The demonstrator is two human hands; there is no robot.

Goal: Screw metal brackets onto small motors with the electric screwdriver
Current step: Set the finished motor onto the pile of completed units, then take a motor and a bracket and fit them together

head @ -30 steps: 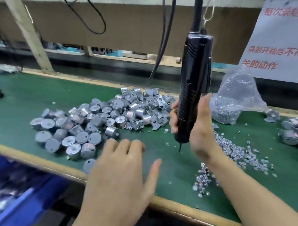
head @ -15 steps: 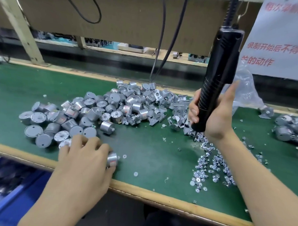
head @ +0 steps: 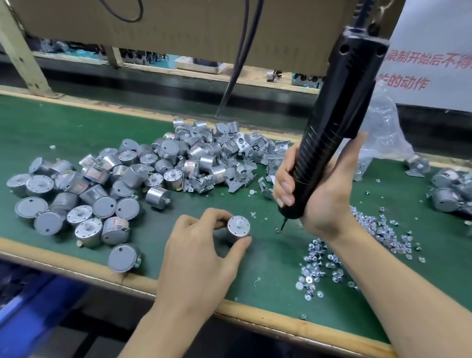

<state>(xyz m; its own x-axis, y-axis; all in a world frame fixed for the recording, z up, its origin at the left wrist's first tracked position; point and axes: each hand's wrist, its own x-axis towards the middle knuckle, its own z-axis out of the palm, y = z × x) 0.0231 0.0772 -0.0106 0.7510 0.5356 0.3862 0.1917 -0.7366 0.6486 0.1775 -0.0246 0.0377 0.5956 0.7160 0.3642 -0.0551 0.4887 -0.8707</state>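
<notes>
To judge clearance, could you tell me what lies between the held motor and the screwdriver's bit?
In the head view, only bare green mat with a couple of tiny scraps lies between the motor and the bit.

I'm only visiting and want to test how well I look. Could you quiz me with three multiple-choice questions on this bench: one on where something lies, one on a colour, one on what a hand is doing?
1. Where do the loose screws lie?
A) to the right of the motor in hand
B) left of the big motor pile
C) in a blue bin

2. What colour is the bench surface?
A) red
B) green
C) white

3. What is the left hand doing?
A) lying flat and empty
B) pinching one motor
C) holding a bracket

Answers:
1 A: the screws are scattered to the right of the held motor, near the right hand, which grips the electric screwdriver.
2 B: green shows all round the parts.
3 B: thumb and fingers pinch a single motor, shaft end up.
</notes>
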